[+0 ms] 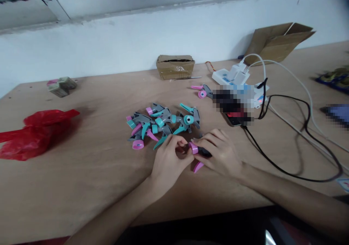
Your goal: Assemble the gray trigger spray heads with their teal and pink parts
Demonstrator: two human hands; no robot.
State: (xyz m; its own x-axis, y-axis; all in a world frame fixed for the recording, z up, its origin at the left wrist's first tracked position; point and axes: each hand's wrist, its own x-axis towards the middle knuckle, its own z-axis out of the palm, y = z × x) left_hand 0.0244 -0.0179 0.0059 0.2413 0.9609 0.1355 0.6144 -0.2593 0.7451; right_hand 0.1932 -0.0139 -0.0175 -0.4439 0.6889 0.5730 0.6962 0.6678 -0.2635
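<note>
Centre frame: left hand (168,158) and right hand (219,154), grips closed on one trigger sprayer (195,148), apparently bracing both ends; sprayer pile (160,125) just above.

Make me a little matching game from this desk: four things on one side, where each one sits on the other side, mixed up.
Things:
1. red plastic bag
2. small cardboard box
3. pink-collared spray trigger
4. power strip

Places:
A. between left hand and right hand
B. far left of the table
C. right of the box
D. back edge, mid-table

Pairs: 1-B, 2-D, 3-A, 4-C
</note>
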